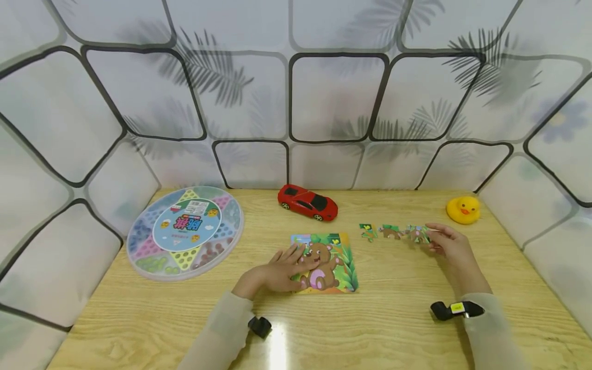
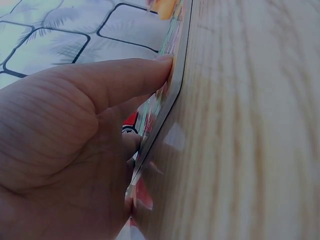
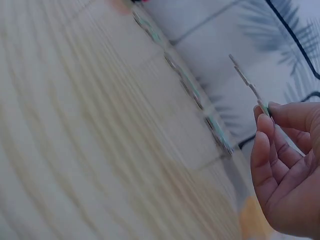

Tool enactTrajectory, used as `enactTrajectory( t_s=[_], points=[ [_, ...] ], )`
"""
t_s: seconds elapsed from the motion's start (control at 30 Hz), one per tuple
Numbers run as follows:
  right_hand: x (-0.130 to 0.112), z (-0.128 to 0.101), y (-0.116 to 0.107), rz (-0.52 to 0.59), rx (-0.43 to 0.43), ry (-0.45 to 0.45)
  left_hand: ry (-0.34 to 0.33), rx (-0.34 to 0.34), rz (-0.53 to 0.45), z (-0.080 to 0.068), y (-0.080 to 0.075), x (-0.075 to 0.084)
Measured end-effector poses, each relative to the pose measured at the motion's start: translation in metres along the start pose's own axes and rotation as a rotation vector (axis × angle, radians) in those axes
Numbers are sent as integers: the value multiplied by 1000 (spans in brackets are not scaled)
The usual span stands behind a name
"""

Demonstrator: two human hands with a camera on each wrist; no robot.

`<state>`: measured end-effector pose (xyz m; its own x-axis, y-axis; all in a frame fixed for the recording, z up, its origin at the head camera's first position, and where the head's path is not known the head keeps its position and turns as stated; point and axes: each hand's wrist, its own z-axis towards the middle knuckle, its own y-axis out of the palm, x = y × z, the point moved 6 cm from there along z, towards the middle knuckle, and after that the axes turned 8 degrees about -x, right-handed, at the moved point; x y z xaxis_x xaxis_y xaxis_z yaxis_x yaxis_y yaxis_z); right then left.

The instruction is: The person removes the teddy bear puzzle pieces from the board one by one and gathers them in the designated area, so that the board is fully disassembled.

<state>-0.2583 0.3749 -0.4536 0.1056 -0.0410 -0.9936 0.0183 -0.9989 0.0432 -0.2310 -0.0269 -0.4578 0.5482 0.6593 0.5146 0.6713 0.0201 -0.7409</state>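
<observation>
My left hand (image 1: 282, 268) lies with fingers spread on the left part of a bear puzzle board (image 1: 346, 262), which rests flat on the table. In the left wrist view, the thumb (image 2: 135, 80) touches the board's edge. On the right, my right hand (image 1: 450, 246) pinches a jigsaw puzzle piece (image 3: 248, 82) between thumb and fingertips, raised off the table. Left of that hand, a green and yellow puzzle piece (image 1: 368, 232) and a brown one (image 1: 391, 232) lie in a row. The right wrist view shows another puzzle piece (image 3: 217, 132) lying nearest the hand.
A round Chinese checkers board (image 1: 236, 226) lies at the left of the wooden table (image 1: 393, 329). A red toy car (image 1: 307, 202) stands behind the puzzle board. At the back right sits a yellow rubber duck (image 1: 463, 210). Patterned fabric walls (image 1: 333, 97) enclose the back and sides.
</observation>
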Motion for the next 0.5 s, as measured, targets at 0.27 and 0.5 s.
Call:
enactTrajectory(
  t_s=[0.27, 0.5],
  points=[
    [9, 3, -39, 50, 133, 82, 2, 2, 0, -1, -1, 0],
    [10, 4, -58, -97, 173, 103, 5, 2, -2, -1, 1, 0]
  ],
)
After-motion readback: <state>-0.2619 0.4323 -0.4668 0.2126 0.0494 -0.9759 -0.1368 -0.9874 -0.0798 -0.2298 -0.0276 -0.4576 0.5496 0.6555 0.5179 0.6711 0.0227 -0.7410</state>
